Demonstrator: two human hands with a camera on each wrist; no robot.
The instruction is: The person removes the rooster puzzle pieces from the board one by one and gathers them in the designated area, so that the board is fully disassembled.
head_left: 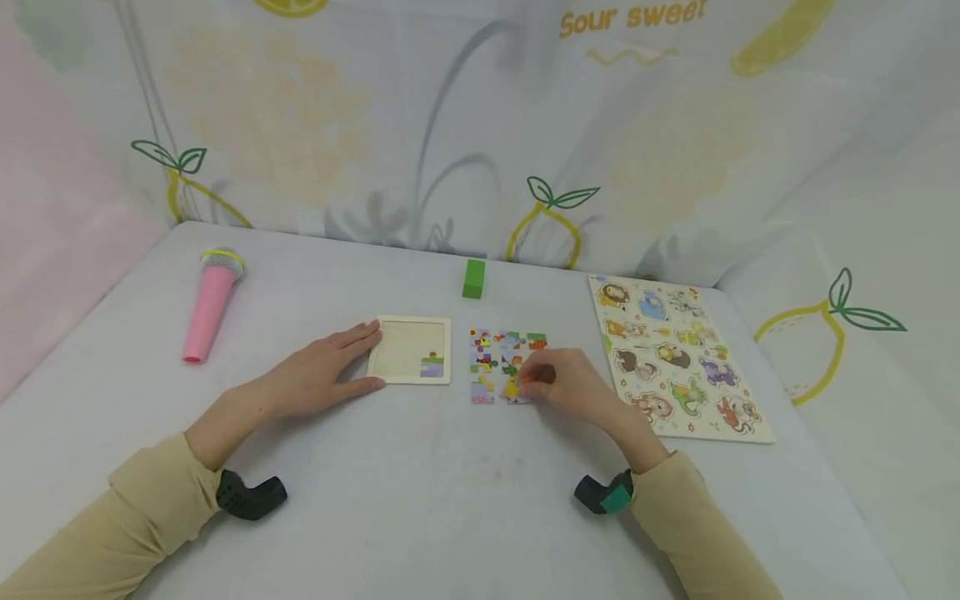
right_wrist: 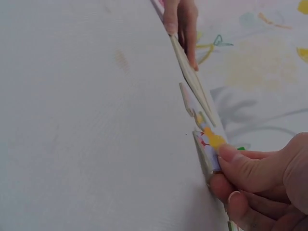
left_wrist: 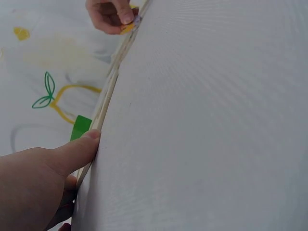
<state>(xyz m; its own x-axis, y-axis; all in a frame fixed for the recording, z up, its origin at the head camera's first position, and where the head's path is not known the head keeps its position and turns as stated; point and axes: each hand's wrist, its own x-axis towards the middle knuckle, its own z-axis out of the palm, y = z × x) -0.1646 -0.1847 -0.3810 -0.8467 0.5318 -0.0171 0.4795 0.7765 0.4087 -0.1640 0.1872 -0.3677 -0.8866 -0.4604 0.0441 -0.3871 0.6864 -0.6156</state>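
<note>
A small square wooden puzzle tray lies on the white table, one lilac-and-green puzzle piece in its lower right corner. My left hand rests against the tray's left side, fingers straight at the far corner and thumb at the near one. Right of the tray, several colourful puzzle pieces lie in columns. Over their right part, my right hand pinches a puzzle piece with a yellow figure on lilac between thumb and fingers. That hand partly hides the right-hand pieces in the head view.
A pink toy microphone lies at the far left. Behind the pieces sits a green block. An animal puzzle board lies to the right, close to my right hand. A printed cloth hangs along the table's back edge.
</note>
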